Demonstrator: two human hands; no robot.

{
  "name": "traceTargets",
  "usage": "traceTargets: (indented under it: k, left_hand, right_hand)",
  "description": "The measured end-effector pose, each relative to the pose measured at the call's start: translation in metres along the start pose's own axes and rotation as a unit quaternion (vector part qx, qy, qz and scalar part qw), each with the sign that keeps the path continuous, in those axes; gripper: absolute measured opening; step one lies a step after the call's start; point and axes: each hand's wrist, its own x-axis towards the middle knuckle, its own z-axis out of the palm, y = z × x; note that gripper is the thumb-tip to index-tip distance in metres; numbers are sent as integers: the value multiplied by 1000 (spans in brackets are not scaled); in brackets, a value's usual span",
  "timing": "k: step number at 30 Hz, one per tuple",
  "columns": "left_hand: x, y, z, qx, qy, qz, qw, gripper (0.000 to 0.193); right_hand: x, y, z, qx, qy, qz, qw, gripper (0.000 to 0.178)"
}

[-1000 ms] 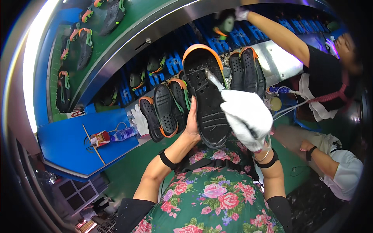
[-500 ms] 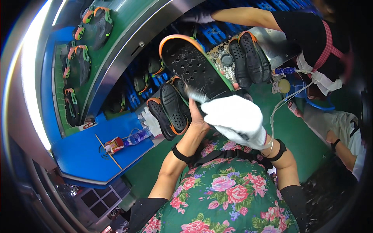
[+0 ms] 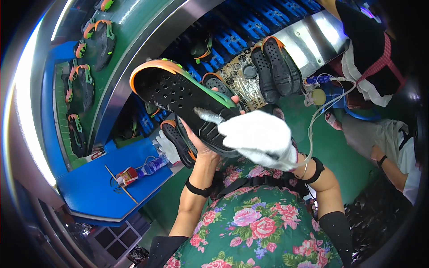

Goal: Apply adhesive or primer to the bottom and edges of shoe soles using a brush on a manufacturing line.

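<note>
My bare left hand (image 3: 204, 148) grips a black shoe sole (image 3: 163, 91) from below, its fingertips showing over the far edge. The sole has a raised orange and green rim and rows of small holes inside; it lies tilted, toe to the upper left. In a white glove, my right hand (image 3: 261, 138) is closed round a brush (image 3: 210, 117) with a silvery ferrule. The brush's dark tip is at the inner face of the sole, toward its near end; contact is hard to tell. Behind my left hand, another sole (image 3: 178, 140) is partly hidden.
Several soles (image 3: 276, 67) rest on a worn board (image 3: 245, 82) ahead. To the left are a blue table (image 3: 89, 183) with a bottle (image 3: 153, 165) and a green conveyor (image 3: 134, 33) carrying shoe parts. A cable (image 3: 321, 111) hangs at right, near other people.
The held sole has swung left and lower, lying flatter. My right hand and the brush have shifted slightly left and down. At the top, another person's arm has drawn back to the right.
</note>
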Motion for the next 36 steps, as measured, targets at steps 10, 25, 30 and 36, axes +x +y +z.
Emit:
traceTargets:
  k: [10, 25, 30, 36]
  left_hand:
    - [3, 19, -2, 83, 32, 34, 995, 104]
    - [11, 50, -15, 57, -29, -50, 997, 113]
    - [22, 57, -19, 52, -88, -121, 987, 115]
    - [29, 57, -24, 37, -142, -129, 981, 116]
  right_hand:
    - [11, -4, -6, -17, -30, -23, 999, 35]
    - [26, -1, 4, 76, -94, -70, 990, 20]
    - [25, 1, -2, 17, -58, -28, 998, 23]
    - [17, -10, 8, 97, -126, 41, 986, 29]
